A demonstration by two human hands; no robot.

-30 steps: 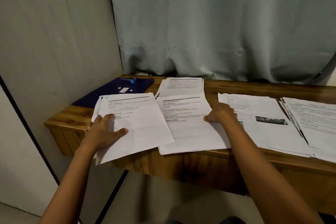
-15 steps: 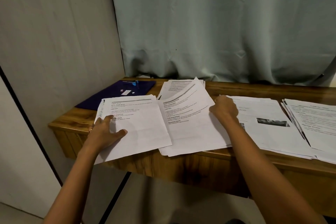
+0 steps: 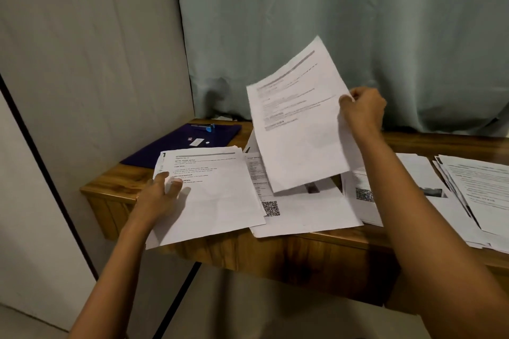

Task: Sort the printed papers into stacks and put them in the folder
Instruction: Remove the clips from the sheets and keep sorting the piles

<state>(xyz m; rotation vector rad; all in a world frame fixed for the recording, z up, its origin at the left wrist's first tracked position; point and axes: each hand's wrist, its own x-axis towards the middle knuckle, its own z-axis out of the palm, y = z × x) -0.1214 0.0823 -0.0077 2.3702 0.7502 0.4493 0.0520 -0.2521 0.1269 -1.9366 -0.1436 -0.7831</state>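
My right hand point(image 3: 363, 109) pinches the right edge of a printed sheet point(image 3: 300, 118) and holds it up, tilted, above the desk. Below it lies a middle stack of papers point(image 3: 308, 212) whose top page shows a QR code. My left hand point(image 3: 159, 195) rests on the left stack of papers point(image 3: 217, 192), which overhangs the desk's front edge. A dark purple folder point(image 3: 181, 143) lies flat at the back left corner of the desk, with a blue clip at its far end.
More printed stacks point(image 3: 473, 192) spread along the right side of the wooden desk point(image 3: 303, 253). A grey-green curtain point(image 3: 358, 22) hangs behind the desk, and a wall panel point(image 3: 91, 63) stands close on the left.
My right hand has lifted the top sheet off the middle stack and raised it up and to the right, uncovering a page with a QR code. My left hand stayed on the left stack.
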